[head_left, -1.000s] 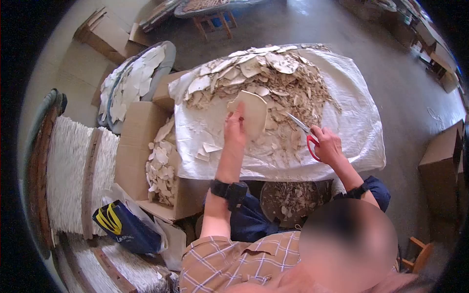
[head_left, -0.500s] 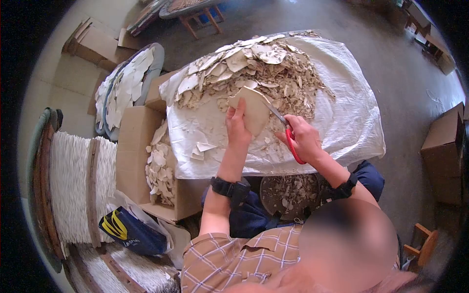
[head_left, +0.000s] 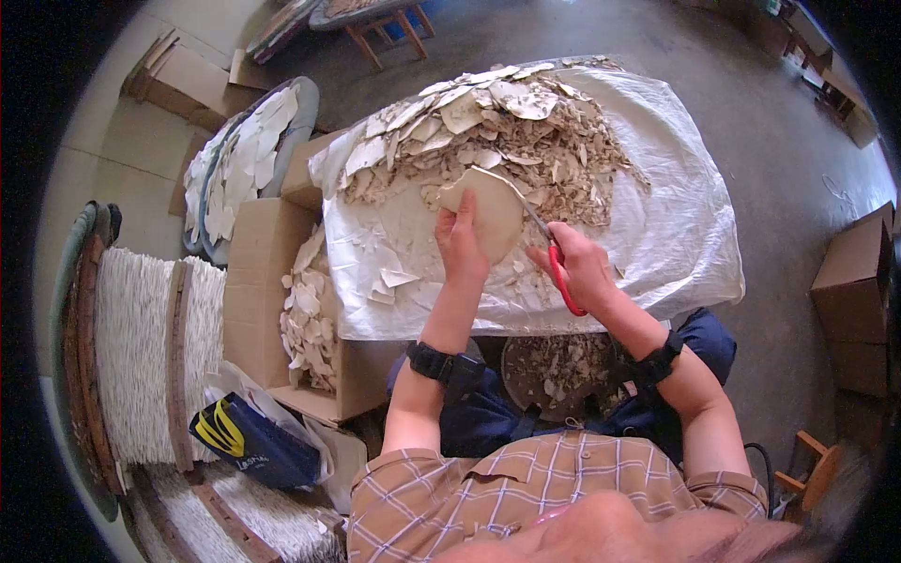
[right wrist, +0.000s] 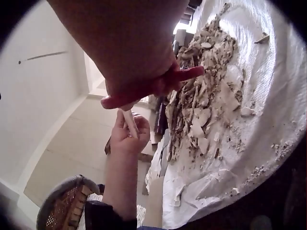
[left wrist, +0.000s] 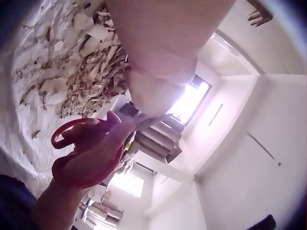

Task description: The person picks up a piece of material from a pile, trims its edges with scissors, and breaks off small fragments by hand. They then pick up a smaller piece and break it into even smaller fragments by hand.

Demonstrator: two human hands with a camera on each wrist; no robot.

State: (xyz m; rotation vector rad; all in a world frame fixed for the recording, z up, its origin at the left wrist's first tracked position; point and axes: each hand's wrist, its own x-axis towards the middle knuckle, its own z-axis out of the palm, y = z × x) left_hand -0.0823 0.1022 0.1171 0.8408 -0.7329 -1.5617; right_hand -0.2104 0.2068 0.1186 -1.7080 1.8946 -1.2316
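My left hand (head_left: 460, 246) grips a thin, flat, cream-coloured piece (head_left: 496, 223), its thumb lying on the upper face. The piece has a ragged top edge and a rounded right side. In my right hand (head_left: 587, 267) are scissors with red handles (head_left: 561, 281), and their metal blades (head_left: 537, 220) lie along the right edge of the piece. From the left wrist, the right hand (left wrist: 96, 148) shows with its fingers through the red handle loops (left wrist: 67, 167). The right wrist view shows the left hand (right wrist: 128, 136) pinching the piece, seen almost edge-on.
A heap of pale flat pieces and brown-edged scraps (head_left: 563, 150) covers the back of a white woven sheet (head_left: 676, 225). To the left stands a cardboard box (head_left: 258, 281) holding pale pieces (head_left: 308, 314). A round container of scraps (head_left: 563, 371) sits below the front edge.
My right hand has moved left, bringing the scissors from beside the piece to its right edge. Since half a second ago the blades have shifted slightly down that edge, which looks more rounded.
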